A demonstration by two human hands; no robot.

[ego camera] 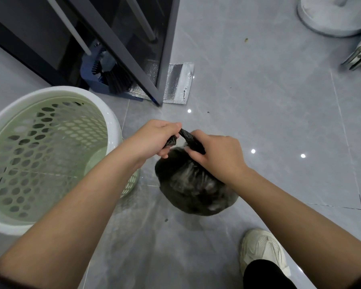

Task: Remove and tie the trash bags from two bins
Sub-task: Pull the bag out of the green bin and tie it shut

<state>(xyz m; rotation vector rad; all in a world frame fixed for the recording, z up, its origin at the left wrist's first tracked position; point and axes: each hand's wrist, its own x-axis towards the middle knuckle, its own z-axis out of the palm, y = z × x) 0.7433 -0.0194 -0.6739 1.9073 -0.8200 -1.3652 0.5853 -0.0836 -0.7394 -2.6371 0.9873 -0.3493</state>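
A full black trash bag (193, 184) hangs just above the grey tiled floor in the middle of the view. Its gathered top is twisted into two strands. My left hand (154, 136) grips the left strand, and my right hand (217, 155) grips the right strand just above the bag's body. The two hands are close together over the bag. To the left stands a pale green perforated bin (50, 151) with a white rim and no bag inside it.
A dark-framed glass door (133, 49) stands at the back, with a blue dustpan and black brush (106, 74) behind it and a silver foil pouch (177, 84) at its foot. A white round base (331, 17) sits top right. My white shoe (263, 251) is below the bag.
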